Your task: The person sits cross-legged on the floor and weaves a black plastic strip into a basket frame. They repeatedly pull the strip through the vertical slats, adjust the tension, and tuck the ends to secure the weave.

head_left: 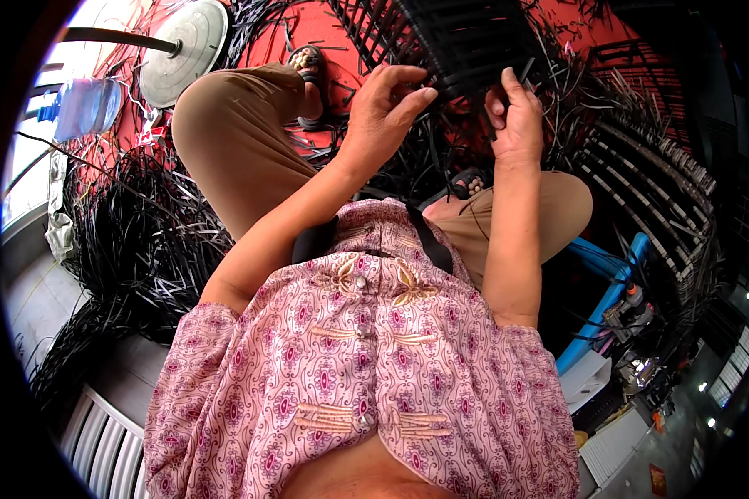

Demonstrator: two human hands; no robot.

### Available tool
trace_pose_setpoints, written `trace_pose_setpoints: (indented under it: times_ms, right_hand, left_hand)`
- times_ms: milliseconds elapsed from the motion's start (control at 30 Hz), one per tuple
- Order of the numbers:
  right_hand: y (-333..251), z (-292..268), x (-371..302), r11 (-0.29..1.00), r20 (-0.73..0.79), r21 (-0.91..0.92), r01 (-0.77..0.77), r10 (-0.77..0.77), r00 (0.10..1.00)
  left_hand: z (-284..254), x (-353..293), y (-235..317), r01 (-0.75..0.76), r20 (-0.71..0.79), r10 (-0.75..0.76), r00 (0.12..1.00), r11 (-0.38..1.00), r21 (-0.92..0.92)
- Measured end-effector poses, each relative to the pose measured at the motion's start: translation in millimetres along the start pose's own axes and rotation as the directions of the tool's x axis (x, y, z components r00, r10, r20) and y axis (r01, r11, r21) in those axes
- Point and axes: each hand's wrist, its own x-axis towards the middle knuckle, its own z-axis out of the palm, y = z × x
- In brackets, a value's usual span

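Hands sit close together at the near edge of the black woven panel (466, 41), far centre. Your left hand (383, 112) curls narrow, thumb and fingertips pinching a black strip at that edge. Your right hand (516, 116) grips another black strip (526, 71), fingers closed round it. Room is tight: loose strip piles (141, 233) crowd the left, a woven frame (649, 183) the right, knees below. Round fan base (183, 50) sits far left.
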Motion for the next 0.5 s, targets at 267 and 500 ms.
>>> trace_pose_setpoints:
  times_ms: [267,500]
  right_hand:
    - [25,29,-36,0.998,0.049,0.031,-0.046,0.045,0.998]
    - [8,15,-53,0.981,0.128,-0.186,-0.058,0.082,0.988]
  left_hand:
    - [-36,-24,12,0.287,0.063,-0.28,0.958,0.936,-0.205]
    - [-39,-20,22,0.348,0.161,-0.323,0.933,0.922,-0.167]
